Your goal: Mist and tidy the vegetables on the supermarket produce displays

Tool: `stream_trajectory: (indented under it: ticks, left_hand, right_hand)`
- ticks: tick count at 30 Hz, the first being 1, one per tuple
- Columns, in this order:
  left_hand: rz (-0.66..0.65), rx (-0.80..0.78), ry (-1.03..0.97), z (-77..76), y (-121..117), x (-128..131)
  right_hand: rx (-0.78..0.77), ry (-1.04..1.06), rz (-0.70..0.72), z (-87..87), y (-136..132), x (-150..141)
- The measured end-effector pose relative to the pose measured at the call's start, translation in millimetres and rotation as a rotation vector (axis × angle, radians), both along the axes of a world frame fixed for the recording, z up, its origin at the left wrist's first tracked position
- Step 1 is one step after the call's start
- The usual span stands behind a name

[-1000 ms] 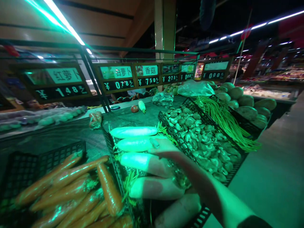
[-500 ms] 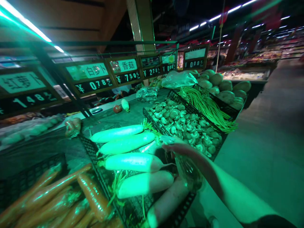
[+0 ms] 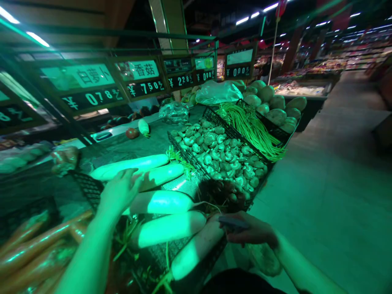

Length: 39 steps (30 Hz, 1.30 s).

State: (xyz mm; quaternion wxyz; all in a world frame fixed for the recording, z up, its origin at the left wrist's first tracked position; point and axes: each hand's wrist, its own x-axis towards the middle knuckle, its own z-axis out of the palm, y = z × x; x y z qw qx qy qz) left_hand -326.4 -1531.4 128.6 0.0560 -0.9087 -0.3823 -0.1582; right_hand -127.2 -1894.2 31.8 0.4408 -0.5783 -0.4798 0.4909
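My left hand (image 3: pixel 120 190) reaches over the left ends of the white radishes, fingers apart. It covers the left end of the second white radish (image 3: pixel 167 174); whether it touches is unclear. The far white radish (image 3: pixel 150 162) lies just beyond its fingertips. Another white radish (image 3: pixel 171 201) is to its right, with two more nearer me. At the crate's right edge, my right hand (image 3: pixel 255 229) is closed on a clear plastic bag (image 3: pixel 263 258) that hangs below. A flat grey piece (image 3: pixel 233 223) shows at its fingers; its kind is unclear.
Carrots (image 3: pixel 36 249) fill the near left. Mushrooms (image 3: pixel 220 153) lie in a black crate behind the radishes, then long green beans (image 3: pixel 248 128) and large round vegetables (image 3: pixel 277 116). Price signs (image 3: pixel 87 83) line the back. The floor (image 3: pixel 318 179) runs along the right.
My left hand has come in from below over the radishes. My right hand has drawn back toward me with the plastic bag. The view has shifted to the right.
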Motion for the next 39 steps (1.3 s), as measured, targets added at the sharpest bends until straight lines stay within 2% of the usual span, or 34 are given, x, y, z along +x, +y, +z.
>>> stream_trajectory:
  ticks: [3, 6, 9, 12, 16, 20, 22, 27, 31, 34, 39]
  left_hand:
    - [0.023, -0.044, 0.044, -13.6, -19, 45]
    - [0.095, -0.008, 0.005, -46.7, -39, 78]
    - [0.138, 0.137, -0.084, -79.7, -53, 88]
    - [0.169, 0.181, -0.165, -96.1, -57, 90]
    - [0.247, 0.129, -0.229, -97.4, -62, 101]
    - [0.27, 0.156, -0.257, -94.1, -70, 110]
    - [0.263, 0.156, -0.254, -92.4, -72, 112]
    - [0.289, 0.107, -0.221, -90.7, -68, 114]
    - [0.297, 0.14, -0.237, -91.6, -66, 116]
    - [0.321, 0.153, -0.211, -92.7, -65, 116]
    - [0.331, 0.175, -0.159, -93.8, -63, 117]
  right_hand:
    - [-0.003, 0.004, -0.077, -1.7, -13, 12]
    - [0.002, -0.003, -0.144, -7.7, -25, 28]
    - [0.007, -0.052, -0.164, -13.8, -33, 46]
    - [0.016, -0.227, -0.152, -20.5, -34, 63]
    - [0.067, -0.445, -0.083, -31.0, -34, 88]
    - [0.081, -0.509, -0.093, -38.1, -40, 120]
    - [0.035, -0.522, -0.207, -42.6, -47, 142]
    - [-0.082, -0.493, -0.647, -60.6, -75, 216]
    - [-0.202, -0.463, -0.856, -62.9, -92, 261]
    - [-0.168, -0.484, -0.795, -52.1, -83, 259]
    - [0.039, -0.509, -0.346, -22.3, -38, 195]
